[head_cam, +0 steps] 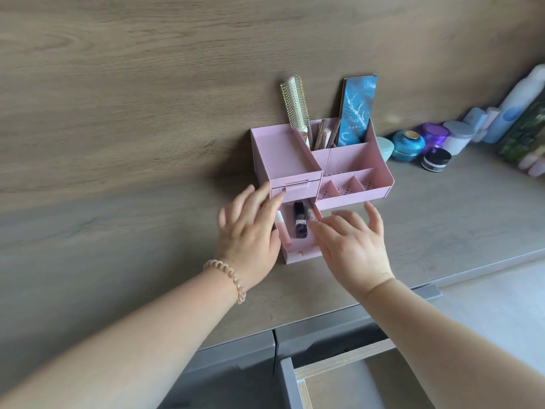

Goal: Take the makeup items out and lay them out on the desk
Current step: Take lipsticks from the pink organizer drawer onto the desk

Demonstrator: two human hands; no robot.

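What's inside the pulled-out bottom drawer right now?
The drawer holds a pink gloss tube, a black tube and a pale patterned stick. The right hand covers the drawer's right side, the left hand its left edge.

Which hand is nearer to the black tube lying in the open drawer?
Right. The right hand has a fingertip almost at the black tube, just to its right. The left hand is further left, its fingers up at the drawer above.
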